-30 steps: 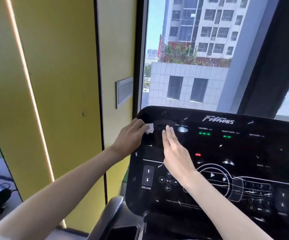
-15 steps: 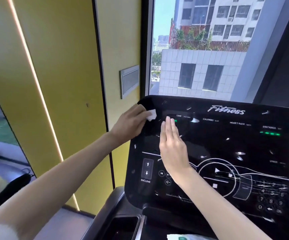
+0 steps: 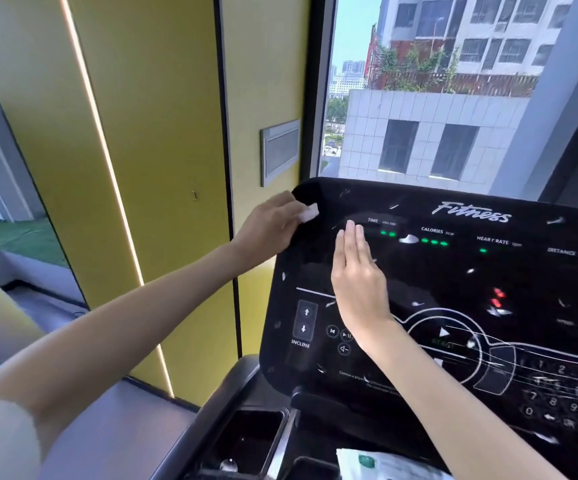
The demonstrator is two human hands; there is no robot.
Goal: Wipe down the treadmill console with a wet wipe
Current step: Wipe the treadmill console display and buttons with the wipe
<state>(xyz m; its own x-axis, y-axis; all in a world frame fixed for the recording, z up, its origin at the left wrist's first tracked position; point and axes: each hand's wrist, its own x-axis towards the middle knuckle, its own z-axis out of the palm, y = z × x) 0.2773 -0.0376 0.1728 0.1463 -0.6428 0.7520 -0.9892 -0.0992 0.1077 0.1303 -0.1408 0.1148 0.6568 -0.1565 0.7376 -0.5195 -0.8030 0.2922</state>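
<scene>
The black glossy treadmill console (image 3: 453, 282) fills the right half of the view, with lit green and red indicators and white markings. My left hand (image 3: 268, 226) grips a small white wet wipe (image 3: 309, 213) and presses it against the console's upper left corner. My right hand (image 3: 358, 275) lies flat on the console face, fingers together and pointing up, just below the TIME label. It holds nothing.
A pack of wipes (image 3: 384, 464) lies on the tray below the console. A black cup holder (image 3: 246, 441) sits at the lower left of it. A yellow wall (image 3: 149, 133) stands to the left and a window (image 3: 436, 84) behind the console.
The camera has tilted down and come closer, so the console appears lower and the wipes pack shows. My left hand with the wipe slid up to the console's top left corner.
</scene>
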